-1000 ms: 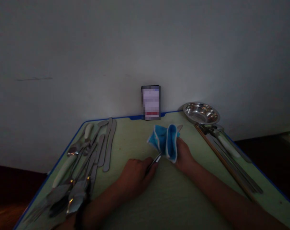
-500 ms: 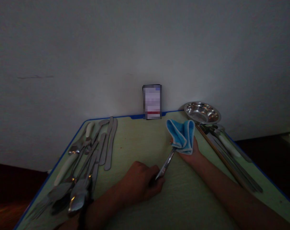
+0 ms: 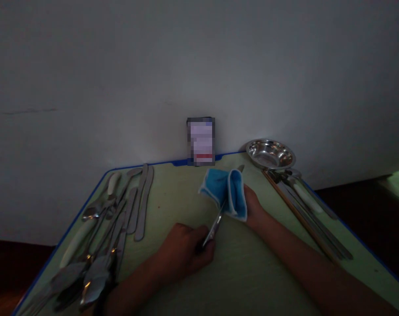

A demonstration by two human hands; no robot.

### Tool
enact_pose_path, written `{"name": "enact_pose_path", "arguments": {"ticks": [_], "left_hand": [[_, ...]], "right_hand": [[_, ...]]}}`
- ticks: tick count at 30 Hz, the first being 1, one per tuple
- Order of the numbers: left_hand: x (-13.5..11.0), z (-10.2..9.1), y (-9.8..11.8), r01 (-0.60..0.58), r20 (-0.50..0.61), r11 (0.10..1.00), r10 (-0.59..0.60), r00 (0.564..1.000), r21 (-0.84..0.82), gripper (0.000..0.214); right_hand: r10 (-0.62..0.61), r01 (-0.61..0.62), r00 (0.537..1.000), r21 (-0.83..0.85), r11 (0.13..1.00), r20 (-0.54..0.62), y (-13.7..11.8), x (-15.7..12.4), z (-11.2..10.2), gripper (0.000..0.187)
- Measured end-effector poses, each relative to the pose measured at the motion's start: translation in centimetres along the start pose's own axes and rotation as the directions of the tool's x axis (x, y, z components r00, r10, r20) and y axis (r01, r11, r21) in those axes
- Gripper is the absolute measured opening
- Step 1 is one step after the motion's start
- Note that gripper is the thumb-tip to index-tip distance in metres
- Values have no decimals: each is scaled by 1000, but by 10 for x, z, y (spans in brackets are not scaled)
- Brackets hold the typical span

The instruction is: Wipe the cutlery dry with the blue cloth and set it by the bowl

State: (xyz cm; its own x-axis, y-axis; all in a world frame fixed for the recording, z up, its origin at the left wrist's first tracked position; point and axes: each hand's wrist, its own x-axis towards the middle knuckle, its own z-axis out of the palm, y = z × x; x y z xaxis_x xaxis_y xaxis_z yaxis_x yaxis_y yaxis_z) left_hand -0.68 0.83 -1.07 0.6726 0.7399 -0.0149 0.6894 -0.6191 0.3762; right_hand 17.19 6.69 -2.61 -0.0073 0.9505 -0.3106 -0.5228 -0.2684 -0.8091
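Note:
My left hand (image 3: 188, 248) is closed round one end of a shiny metal knife (image 3: 215, 227), which slants up and away from me. A blue cloth (image 3: 215, 184) with pale edging is folded around the middle of the knife. What looks like the tip of its blade pokes out beyond the cloth. My right hand (image 3: 253, 204) grips the cloth from the right side, and its fingers are mostly hidden behind the fabric. Both hands are held above the green tabletop (image 3: 173, 197).
On the left lie several spoons, forks and knives (image 3: 143, 204) in a loose pile. To the right are wooden chopsticks (image 3: 294, 213), more cutlery (image 3: 306, 197) and a round steel bowl (image 3: 271, 153). A phone (image 3: 201, 141) leans against the wall at the back.
My right hand has moved left with the cloth, which is now further along the knife, so the far tip shows. The view has shifted slightly to the right.

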Motion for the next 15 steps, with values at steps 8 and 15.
{"name": "enact_pose_path", "arguments": {"ticks": [8, 15], "left_hand": [[-10, 8, 4, -222, -88, 961, 238, 967, 164, 11], [-11, 9, 5, -198, -74, 977, 204, 976, 83, 14]], "right_hand": [[87, -57, 989, 238, 970, -120, -10, 6, -3, 22], [0, 0, 1000, 2, 1000, -11, -5, 6, -7, 19]]}}
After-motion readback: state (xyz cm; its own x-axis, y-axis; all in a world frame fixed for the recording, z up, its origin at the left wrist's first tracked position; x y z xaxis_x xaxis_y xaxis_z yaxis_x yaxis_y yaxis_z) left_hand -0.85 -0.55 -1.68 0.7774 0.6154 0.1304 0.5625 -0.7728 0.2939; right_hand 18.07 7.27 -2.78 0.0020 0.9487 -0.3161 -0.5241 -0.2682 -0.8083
